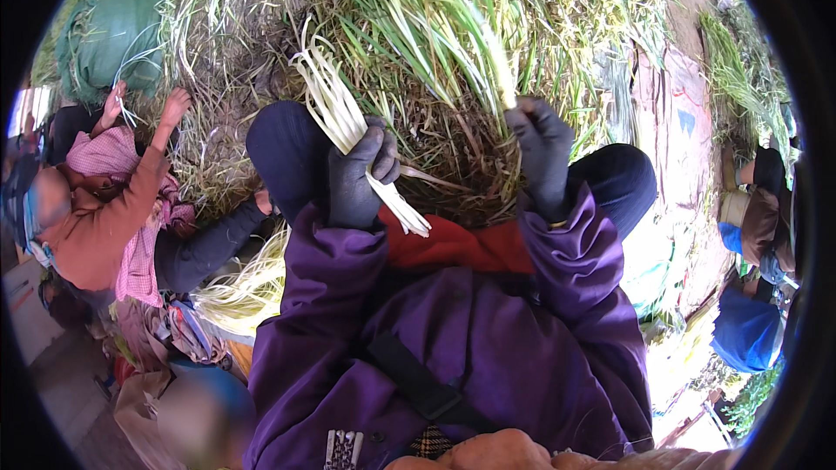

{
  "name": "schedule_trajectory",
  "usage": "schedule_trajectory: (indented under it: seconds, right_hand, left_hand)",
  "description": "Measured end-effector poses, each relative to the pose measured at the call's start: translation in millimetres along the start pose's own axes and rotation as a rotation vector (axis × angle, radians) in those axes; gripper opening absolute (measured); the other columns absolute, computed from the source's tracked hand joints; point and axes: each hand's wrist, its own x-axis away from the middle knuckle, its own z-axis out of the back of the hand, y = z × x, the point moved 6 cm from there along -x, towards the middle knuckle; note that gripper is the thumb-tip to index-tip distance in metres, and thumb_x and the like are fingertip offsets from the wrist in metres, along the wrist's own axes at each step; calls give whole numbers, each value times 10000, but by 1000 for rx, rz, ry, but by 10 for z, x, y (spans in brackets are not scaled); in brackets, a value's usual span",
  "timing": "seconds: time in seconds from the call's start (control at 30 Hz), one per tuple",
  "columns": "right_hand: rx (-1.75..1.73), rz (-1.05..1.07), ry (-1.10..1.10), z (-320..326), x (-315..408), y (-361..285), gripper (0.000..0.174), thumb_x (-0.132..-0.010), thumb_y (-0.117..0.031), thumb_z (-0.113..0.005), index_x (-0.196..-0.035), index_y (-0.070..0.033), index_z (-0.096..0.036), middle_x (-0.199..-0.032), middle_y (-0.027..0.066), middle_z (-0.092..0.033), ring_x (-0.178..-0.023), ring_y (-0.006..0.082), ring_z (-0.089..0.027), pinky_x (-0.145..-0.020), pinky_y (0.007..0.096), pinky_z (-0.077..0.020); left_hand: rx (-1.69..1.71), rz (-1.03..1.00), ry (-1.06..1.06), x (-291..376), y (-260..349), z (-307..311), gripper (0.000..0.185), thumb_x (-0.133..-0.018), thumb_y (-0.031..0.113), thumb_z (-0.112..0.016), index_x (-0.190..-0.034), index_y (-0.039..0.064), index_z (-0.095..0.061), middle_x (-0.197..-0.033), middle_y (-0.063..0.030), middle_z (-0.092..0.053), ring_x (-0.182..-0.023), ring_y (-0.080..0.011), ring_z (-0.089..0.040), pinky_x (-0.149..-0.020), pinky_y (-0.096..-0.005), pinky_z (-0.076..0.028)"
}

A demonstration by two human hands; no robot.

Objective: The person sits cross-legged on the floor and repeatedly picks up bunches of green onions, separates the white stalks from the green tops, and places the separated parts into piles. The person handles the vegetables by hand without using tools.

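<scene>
My left hand [366,173], in a dark glove, is closed around a bundle of pale, peeled plant stalks [333,101], whose ends stick out above and below the fist. My right hand [541,143], gloved as well, pinches the pale lower end of a green leafy stalk [499,65], held upright and somewhat blurred at its top. Behind and between the hands lies a large heap of long green leafy stalks [405,32], with brown, dry leaf litter [457,156] nearer my lap.
At the left a co-worker [104,215] sits handling thin stalks beside a green sack [114,32]. Pale stalks [251,287] lie near my left elbow. Another person [202,411] is close at the lower left. More people [761,209] sit at the right, beyond a pinkish sack sheet [676,124].
</scene>
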Motion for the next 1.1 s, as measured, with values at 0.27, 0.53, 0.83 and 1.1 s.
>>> schedule_trajectory:
  seconds: [0.27,0.53,0.83,1.1]
  right_hand:
    - [359,32,-278,-456,394,-79,159,-769,-184,-681,-882,-84,-632,-761,127,-620,-675,307,-616,-587,373,-471]
    - [537,93,-327,-504,553,-157,201,-775,-224,-662,-927,-97,-634,-858,112,-625,-748,319,-616,-657,412,-491]
    - [-38,-321,-433,-768,232,290,191,-799,-132,-704,-900,20,-649,-775,25,-644,-656,120,-577,-604,270,-464]
    - [-408,-427,-368,-879,300,426,104,-877,-92,-619,-818,-11,-647,-685,-45,-571,-638,26,-466,-584,202,-389]
  left_hand:
    - [-206,103,178,-123,-240,34,152,-846,70,-606,-981,37,-545,-783,-62,-578,-487,-61,-419,-453,-213,-346]
    - [-281,161,270,-78,-341,28,118,-822,68,-651,-914,26,-590,-676,23,-511,-478,-54,-410,-450,-214,-336]
    - [-312,101,308,-74,-321,65,115,-812,36,-646,-910,6,-592,-673,5,-522,-475,-73,-437,-444,-232,-371]
    - [-207,31,307,-95,-331,109,118,-782,-3,-659,-884,-35,-609,-657,-32,-548,-442,-79,-444,-413,-220,-355]
